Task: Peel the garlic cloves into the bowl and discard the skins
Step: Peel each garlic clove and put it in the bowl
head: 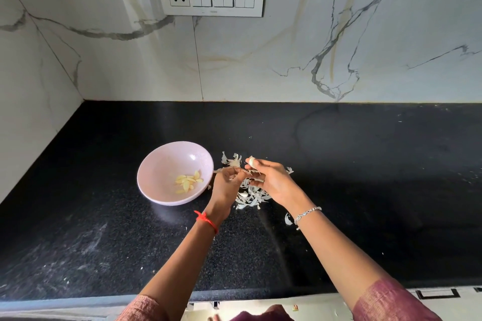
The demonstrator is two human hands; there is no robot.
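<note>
My right hand [271, 180] pinches a clove [251, 161]; my left hand [226, 183] seemingly tugs its skin [247, 171]. The bowl [154, 164] to the left holds peeled cloves [189, 181]; skins [250, 196] below await discarding.

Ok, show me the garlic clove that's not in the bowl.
The whitish clove pinched at the fingertips of the right hand; the peeled cloves lie yellow in the pink bowl.
</note>
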